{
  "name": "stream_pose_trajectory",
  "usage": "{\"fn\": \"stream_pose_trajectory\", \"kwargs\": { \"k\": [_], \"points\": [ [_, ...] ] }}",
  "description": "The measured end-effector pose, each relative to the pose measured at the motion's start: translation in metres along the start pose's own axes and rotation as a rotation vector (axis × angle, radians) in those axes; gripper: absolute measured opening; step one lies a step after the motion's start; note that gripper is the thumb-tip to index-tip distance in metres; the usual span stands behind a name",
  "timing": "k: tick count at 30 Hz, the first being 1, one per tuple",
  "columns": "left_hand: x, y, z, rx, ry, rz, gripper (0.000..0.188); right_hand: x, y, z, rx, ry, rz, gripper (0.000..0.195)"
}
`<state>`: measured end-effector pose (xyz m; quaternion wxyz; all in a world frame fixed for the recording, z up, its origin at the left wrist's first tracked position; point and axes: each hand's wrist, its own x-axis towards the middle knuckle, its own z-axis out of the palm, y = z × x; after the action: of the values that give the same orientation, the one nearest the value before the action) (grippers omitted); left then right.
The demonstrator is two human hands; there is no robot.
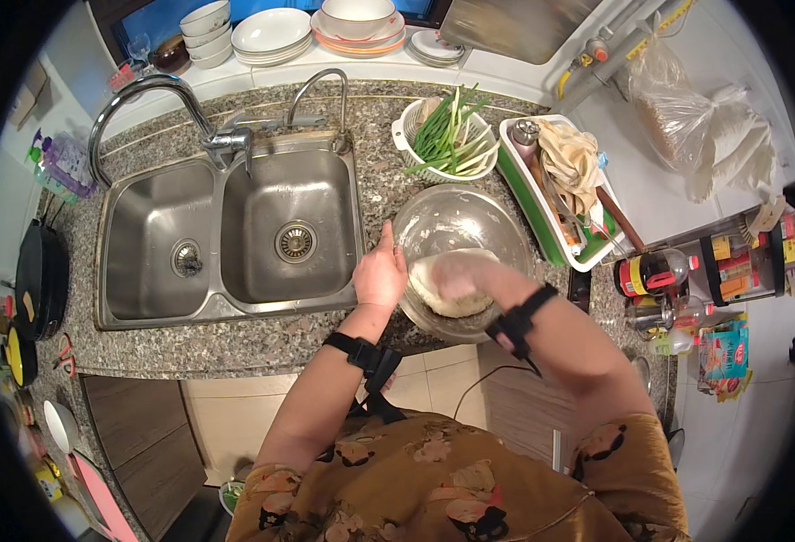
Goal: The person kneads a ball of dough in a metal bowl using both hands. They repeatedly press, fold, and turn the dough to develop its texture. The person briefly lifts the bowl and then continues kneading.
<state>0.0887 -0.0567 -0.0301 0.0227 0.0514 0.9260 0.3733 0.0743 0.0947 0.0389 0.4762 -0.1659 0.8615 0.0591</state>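
A round stainless steel bowl (465, 218) stands on the counter to the right of the sink. Pale dough (457, 306) lies inside it, towards the near side. My left hand (379, 274) holds the bowl's left rim, its thumb side turned up. On top of the dough is my right hand (466, 274), blurred by motion, so its fingers cannot be made out. Part of the dough is hidden under that hand. Whitish residue marks the bowl's inner wall.
A double steel sink (216, 237) with a tall faucet lies left. Behind the bowl sits a white colander (407, 146) of green onions. A white-and-green bin (516, 186) of utensils and a cloth stands right of it. Sauce bottles (654, 271) are farther right; stacked plates (272, 34) line the sill.
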Motion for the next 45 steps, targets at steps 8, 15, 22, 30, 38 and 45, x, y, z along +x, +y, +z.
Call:
{"fn": "stream_pose_trajectory", "kwargs": {
  "k": [8, 15, 22, 30, 38, 45],
  "points": [
    [-0.005, -0.002, 0.008, -0.070, -0.003, 0.023, 0.053, 0.014, -0.006, 0.064, 0.082, 0.388, 0.175, 0.020],
    [0.003, 0.004, 0.001, 0.020, -0.029, 0.037, 0.052, 0.010, 0.008, 0.064, 0.186, 0.436, 0.073, 0.028],
    [0.006, 0.002, 0.005, 0.049, 0.004, 0.045, 0.050, -0.061, 0.040, 0.055, 0.698, 0.506, -0.072, 0.034],
    [-0.003, 0.001, 0.004, 0.033, -0.014, 0.049, 0.052, -0.005, 0.039, 0.085, 0.233, 0.476, 0.243, 0.021],
    [-0.007, 0.002, 0.001, 0.047, -0.009, 0.028, 0.054, 0.019, 0.029, 0.078, 0.168, 0.500, 0.300, 0.022],
    [0.001, 0.000, -0.001, 0.081, -0.048, 0.026, 0.055, -0.055, 0.064, 0.058, 0.583, 0.506, -0.098, 0.026]
  ]
}}
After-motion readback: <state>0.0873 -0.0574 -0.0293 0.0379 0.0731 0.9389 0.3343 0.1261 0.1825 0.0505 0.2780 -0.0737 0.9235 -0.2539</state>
